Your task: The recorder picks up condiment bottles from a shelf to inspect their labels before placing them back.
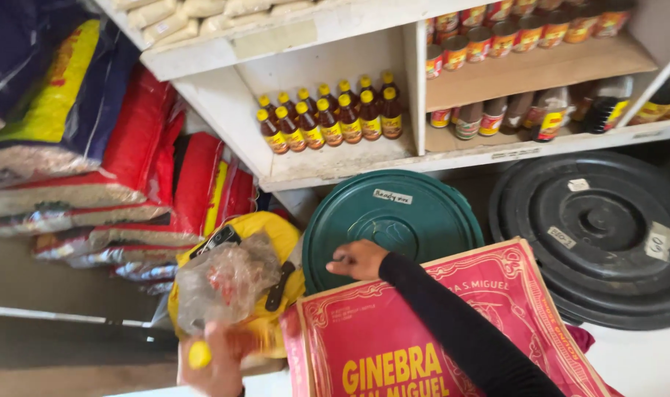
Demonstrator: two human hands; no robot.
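Hands: the left hand [216, 364] grips a clear plastic bag [225, 283] holding a yellow-capped bottle [200, 354], low in view before the yellow sack [276, 235]. The right hand [358, 259] rests, fingers curled, on the red carton [423, 331] edge beside the green lid [408, 220]. Bag film is probably thin, limp and slippery; support the bottle body, not the film alone.

White wooden shelf [328, 173]: two rows of yellow-capped brown glass bottles [328, 121] standing upright; red-labelled tin cans [526, 33] on the upper board.
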